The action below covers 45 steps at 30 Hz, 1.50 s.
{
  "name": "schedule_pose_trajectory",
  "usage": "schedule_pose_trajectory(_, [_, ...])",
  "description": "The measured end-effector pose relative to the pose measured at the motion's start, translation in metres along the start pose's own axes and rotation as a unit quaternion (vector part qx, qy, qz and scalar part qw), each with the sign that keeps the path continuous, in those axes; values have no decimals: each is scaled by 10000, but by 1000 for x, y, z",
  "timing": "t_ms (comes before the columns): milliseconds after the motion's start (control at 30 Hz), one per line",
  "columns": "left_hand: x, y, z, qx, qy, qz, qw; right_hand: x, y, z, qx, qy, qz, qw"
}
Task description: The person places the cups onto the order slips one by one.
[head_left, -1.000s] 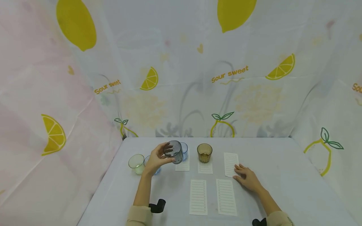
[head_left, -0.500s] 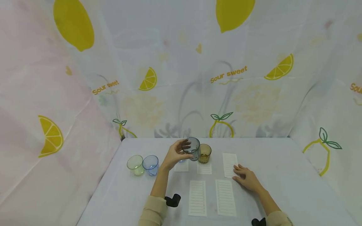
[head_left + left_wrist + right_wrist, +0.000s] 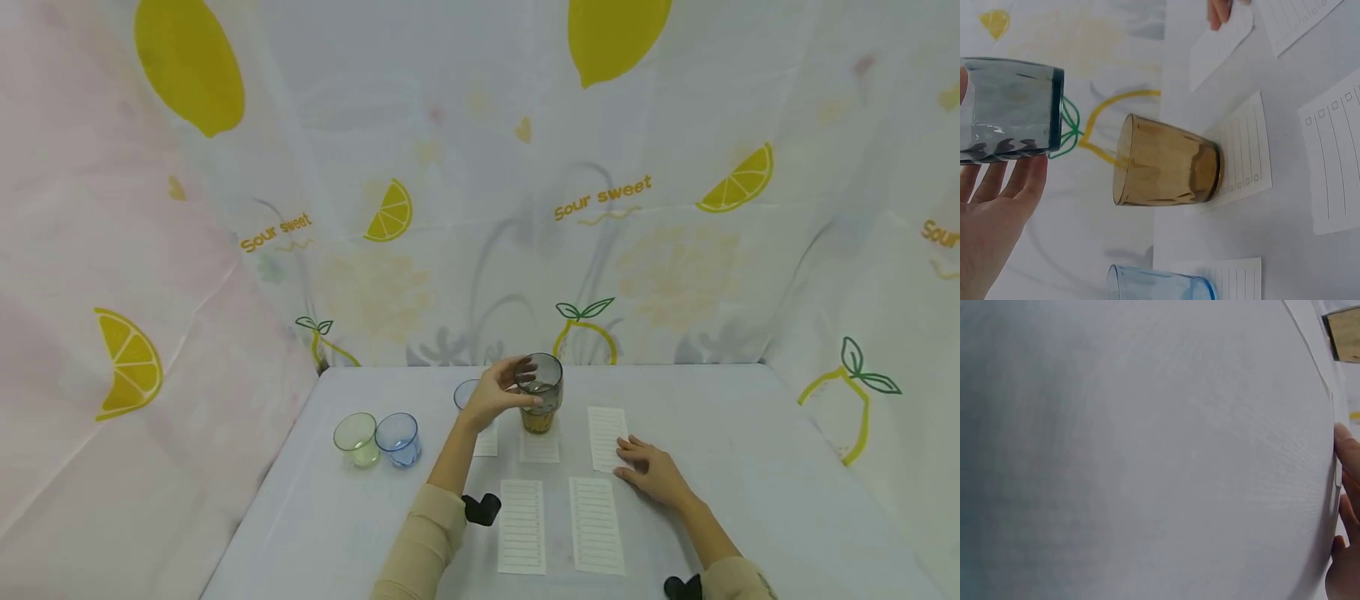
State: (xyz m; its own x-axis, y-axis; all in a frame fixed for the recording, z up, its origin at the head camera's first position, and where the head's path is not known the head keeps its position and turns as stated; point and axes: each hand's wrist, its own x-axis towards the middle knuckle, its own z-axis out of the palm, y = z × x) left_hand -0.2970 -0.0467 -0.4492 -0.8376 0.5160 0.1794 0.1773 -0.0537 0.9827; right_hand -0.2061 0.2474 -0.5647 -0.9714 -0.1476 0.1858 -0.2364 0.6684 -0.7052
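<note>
Our left fingers [image 3: 1032, 180] grip the grey glass [image 3: 1013, 106], just moved rightward above the amber glass [image 3: 1169, 164] near the far edge of the surface [image 3: 750, 475]. It's not set down; our loose right fingers [image 3: 633, 445] touch a card [image 3: 605, 427].

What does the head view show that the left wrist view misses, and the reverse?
Head only: the green glass, the near blue glass beside it, and both sleeves.

Left wrist only: the gap between the gray glass and the amber glass, which overlap in the head view, and printed squares on the cards.

Both: the left hand gripping the gray glass, part of the right hand, plus the amber glass and another blue glass standing on cards.
</note>
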Motion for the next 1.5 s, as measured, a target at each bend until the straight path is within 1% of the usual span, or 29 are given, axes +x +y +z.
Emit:
schedule_pose_trajectory(167, [15,-5,9,-104,-100,-61,9999,1,0,0,1,4,18,10000])
schedule_pose_trajectory(333, [28,-10,22,-175,-136,-160,9996,2,2,0,-102,5,12,9999])
schedule_pose_trajectory(533, [40,-14,37,-235,27,-325,9992,3,2,1,-112,40,-63,9999])
schedule_pose_trajectory(767, [51,-24,50,-27,192,-486,9986,4,3,1,-88,28,-97,9999])
schedule_pose_trajectory(900, [54,-29,57,-183,248,-615,9976,5,5,0,-94,11,-22,10000])
schedule_pose_trajectory(967, [51,-22,61,-269,203,-693,9970,5,7,1,-130,10,-1,9999])
schedule_pose_trajectory(1033, [52,-22,63,-289,161,-730,9968,6,7,1,-162,12,11,9999])
schedule_pose_trajectory(1133, [53,-21,66,-159,121,-781,9967,6,7,1,-192,22,5,9998])
schedule_pose_trajectory(1200, [58,-29,67,-74,171,-819,9965,6,5,1,-234,29,-21,9997])
schedule_pose_trajectory(1233, [58,-29,68,-38,197,-835,9963,6,4,1,-283,38,-46,9996])
schedule_pose_trajectory(1367, [61,-33,72,72,185,-870,9960,6,4,1,-522,119,-243,9983])
schedule_pose_trajectory(1500, [62,-37,78,72,192,-846,9962,5,8,3,-494,373,-647,9960])
